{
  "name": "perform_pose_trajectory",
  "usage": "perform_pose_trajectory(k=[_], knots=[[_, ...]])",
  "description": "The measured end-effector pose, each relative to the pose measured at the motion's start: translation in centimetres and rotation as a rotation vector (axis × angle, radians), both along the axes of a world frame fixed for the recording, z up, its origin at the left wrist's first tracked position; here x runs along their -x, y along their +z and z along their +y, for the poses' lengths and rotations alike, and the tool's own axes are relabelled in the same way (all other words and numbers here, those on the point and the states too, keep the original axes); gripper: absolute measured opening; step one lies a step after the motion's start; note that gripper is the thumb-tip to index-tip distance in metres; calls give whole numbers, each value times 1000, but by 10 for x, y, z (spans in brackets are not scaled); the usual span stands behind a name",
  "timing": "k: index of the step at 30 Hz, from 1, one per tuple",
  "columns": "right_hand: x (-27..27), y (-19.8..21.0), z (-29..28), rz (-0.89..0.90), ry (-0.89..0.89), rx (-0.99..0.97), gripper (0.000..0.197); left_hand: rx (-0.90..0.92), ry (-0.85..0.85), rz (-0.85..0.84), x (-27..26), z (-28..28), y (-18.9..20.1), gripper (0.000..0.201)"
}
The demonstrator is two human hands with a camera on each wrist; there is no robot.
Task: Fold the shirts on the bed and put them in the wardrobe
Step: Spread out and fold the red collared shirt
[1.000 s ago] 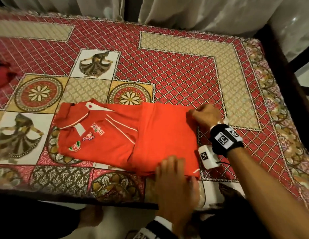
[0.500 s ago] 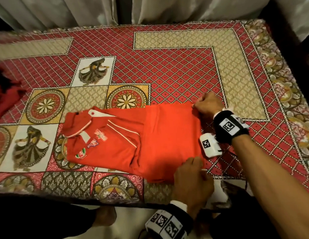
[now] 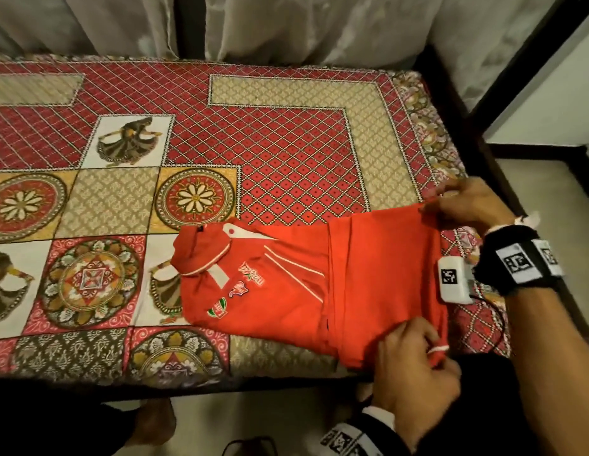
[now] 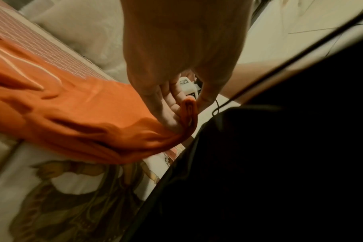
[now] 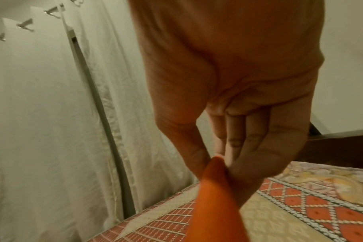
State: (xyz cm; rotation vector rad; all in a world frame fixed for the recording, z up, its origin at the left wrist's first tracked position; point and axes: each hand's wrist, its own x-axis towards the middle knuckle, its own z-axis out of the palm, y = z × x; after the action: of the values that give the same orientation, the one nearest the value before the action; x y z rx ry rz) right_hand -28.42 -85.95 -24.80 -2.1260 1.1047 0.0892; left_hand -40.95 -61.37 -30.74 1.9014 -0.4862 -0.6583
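Observation:
A red polo shirt with white stripes and chest logos lies partly folded near the front edge of the bed, collar to the left. My left hand pinches its near right corner, the hem bunched between thumb and fingers. My right hand pinches the far right corner; in the right wrist view the red cloth rises into the thumb and fingers. The right end of the shirt is raised off the bedcover.
The bed wears a red, beige and white patterned cover. Pale curtains hang behind it. A dark bed frame and light floor lie to the right. A bare foot stands by the front edge.
Both hands have taken the shirt's right-hand corners and lifted that end. The view has shifted left, so the shirt and hands now sit further right in it.

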Motion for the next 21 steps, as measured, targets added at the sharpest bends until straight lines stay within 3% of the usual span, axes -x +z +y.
perform_pose_trajectory(k=[5,8,11,14,16,18,21], knots=[[-65,40,64,4,182,67,13,161,226,30,-38,75,17,16],[-128,50,133,9,368,165,14,197,365,63,-79,144,26,20],[-186,39,228,-3,503,256,17,99,536,-9,-119,216,20,17],[-219,-4,304,-30,571,204,21,-117,659,-49,-149,277,-2,18],[-214,-35,327,-44,602,138,18,-303,637,-79,-159,301,-21,27],[-192,-57,329,-79,638,144,30,-401,559,-207,-165,315,-35,53],[-148,-81,299,-165,592,302,41,-289,394,-473,-183,302,-37,58]])
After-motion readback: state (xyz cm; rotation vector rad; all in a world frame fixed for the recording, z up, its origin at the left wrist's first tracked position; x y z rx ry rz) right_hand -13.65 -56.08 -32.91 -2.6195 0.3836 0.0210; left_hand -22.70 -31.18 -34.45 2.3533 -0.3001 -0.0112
